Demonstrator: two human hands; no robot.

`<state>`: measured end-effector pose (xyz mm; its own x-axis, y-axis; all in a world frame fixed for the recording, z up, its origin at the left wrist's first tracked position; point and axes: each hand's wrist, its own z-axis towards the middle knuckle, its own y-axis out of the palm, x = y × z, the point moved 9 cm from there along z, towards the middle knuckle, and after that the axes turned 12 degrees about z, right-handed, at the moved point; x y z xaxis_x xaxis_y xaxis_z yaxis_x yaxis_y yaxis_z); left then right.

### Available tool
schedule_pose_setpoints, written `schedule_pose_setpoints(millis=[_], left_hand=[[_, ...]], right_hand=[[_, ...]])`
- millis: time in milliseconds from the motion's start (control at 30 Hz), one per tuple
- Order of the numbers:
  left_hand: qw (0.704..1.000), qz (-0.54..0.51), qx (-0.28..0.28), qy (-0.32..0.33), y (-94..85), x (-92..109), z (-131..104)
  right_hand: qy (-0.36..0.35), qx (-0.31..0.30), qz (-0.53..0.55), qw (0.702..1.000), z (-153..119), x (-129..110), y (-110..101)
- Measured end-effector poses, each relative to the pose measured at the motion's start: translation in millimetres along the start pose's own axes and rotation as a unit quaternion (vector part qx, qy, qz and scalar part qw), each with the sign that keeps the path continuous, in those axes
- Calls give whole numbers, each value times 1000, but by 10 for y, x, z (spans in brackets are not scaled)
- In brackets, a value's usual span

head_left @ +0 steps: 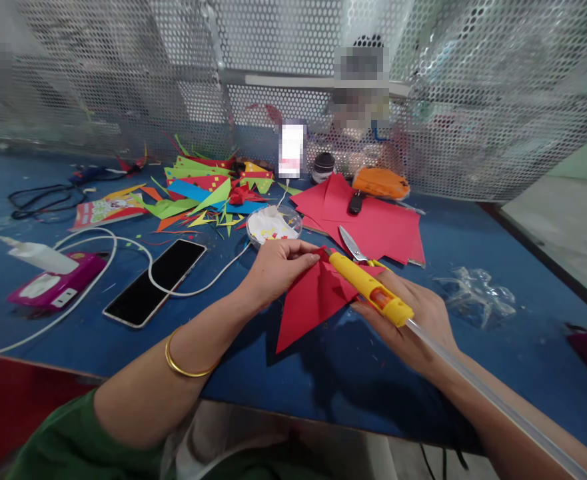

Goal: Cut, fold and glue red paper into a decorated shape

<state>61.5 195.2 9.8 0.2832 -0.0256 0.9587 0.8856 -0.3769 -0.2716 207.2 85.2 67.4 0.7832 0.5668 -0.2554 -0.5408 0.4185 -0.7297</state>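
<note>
My left hand (pixel 278 270) pinches the top edge of a folded red paper piece (pixel 306 307) between thumb and fingers, above the blue table. My right hand (pixel 418 317) is closed around a yellow hot glue gun (pixel 368 285) with a long, clear glue stick (pixel 483 383) running out of its back. The gun's tip touches or nearly touches the paper beside my left fingertips; I cannot tell which. Some right fingers are hidden behind the gun and paper. Just beyond the paper lie scissors (pixel 353 245), their handles partly hidden.
Red paper sheets (pixel 383 230), an orange packet (pixel 380 183) and a round dish (pixel 254 235) are behind my hands. Colourful paper cutouts (pixel 198 193) are piled left of them. A black-screened phone (pixel 156 283), white cable (pixel 150 267) and purple box (pixel 56 283) occupy the left. Crumpled clear plastic (pixel 478 297) lies right.
</note>
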Motion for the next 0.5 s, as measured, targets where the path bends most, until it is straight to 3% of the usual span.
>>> schedule_pose_setpoints(millis=[500], left_hand=[[1000, 6, 3, 0, -1, 8, -10]], right_hand=[[-3, -8, -6, 1000, -5, -10, 18]])
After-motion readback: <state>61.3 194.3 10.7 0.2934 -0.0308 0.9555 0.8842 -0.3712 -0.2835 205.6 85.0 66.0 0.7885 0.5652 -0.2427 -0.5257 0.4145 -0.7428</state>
